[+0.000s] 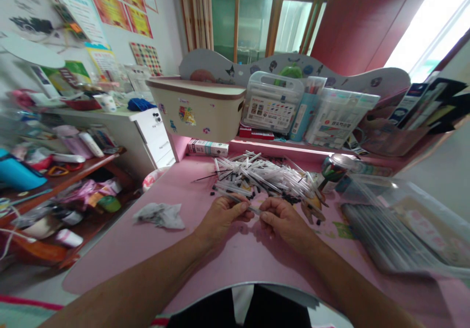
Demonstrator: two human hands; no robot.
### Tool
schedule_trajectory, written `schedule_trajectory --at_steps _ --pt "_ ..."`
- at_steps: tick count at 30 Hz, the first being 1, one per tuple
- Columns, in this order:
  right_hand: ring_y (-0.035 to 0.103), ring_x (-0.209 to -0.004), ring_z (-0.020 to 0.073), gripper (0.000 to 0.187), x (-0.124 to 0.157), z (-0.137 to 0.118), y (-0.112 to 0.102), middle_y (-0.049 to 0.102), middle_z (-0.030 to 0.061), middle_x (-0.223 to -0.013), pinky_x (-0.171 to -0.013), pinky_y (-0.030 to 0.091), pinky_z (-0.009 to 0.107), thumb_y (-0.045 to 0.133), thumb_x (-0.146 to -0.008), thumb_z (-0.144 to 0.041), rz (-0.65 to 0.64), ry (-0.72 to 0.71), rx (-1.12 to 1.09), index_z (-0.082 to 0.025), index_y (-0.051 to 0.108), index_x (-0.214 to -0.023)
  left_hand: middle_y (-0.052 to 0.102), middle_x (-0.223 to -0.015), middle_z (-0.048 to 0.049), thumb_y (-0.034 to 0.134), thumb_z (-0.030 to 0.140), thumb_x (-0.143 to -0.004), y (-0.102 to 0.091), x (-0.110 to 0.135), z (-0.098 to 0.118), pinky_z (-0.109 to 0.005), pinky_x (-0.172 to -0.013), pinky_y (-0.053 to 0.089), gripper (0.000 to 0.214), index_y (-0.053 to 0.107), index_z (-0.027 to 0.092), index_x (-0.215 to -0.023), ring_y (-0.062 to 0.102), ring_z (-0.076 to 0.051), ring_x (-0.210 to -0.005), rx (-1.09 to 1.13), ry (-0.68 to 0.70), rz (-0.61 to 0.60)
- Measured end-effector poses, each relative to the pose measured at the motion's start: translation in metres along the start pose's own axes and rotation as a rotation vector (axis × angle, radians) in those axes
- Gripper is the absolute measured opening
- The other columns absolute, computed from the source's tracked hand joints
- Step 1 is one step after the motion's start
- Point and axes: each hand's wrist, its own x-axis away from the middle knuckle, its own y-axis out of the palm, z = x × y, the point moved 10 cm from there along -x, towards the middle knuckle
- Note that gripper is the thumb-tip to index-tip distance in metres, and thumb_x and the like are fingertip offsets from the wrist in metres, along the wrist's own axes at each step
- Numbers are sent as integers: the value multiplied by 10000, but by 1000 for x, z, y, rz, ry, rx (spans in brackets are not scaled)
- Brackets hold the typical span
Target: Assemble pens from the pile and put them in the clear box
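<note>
My left hand [224,214] and my right hand [282,219] meet over the pink desk [154,249], both pinched on one clear pen barrel [252,209] held between them. Just beyond the hands lies a heap of clear pen barrels [260,174] with small black caps [290,199] scattered around it. Thin black refills [205,176] stick out at the heap's left side.
A crumpled grey tissue [160,215] lies left of my hands. A cream storage box [196,108] and clear marker cases [273,102] stand on the back shelf. A clear plastic bag of pens [389,230] lies right. A cluttered shelf [62,171] stands left.
</note>
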Motion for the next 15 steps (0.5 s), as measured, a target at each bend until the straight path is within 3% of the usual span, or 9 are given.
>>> schedule_trajectory --at_steps 3,11,15 --pt "555 -514 89 144 1 1 1 595 -42 -611 -495 377 202 629 -793 -311 -9 29 -36 -191 549 -809 700 -647 -36 834 292 -669 1 1 2 -231 -477 508 295 643 133 -828 632 -142 -566 -15 10 2" --pt "497 -459 82 217 1 5 3 592 -48 -598 -462 365 203 662 -770 -356 -42 57 -73 -191 540 -841 685 -666 -22 827 316 -689 3 0 1 -234 -508 512 312 613 142 -836 627 -135 -579 -47 13 -23" --pt "550 -568 108 126 4 -8 12 597 -26 -648 -552 417 228 623 -814 -298 -86 -30 55 -184 572 -803 642 -655 10 756 364 -779 12 4 1 -203 -490 461 275 578 168 -853 576 -105 -551 -73 21 -48"
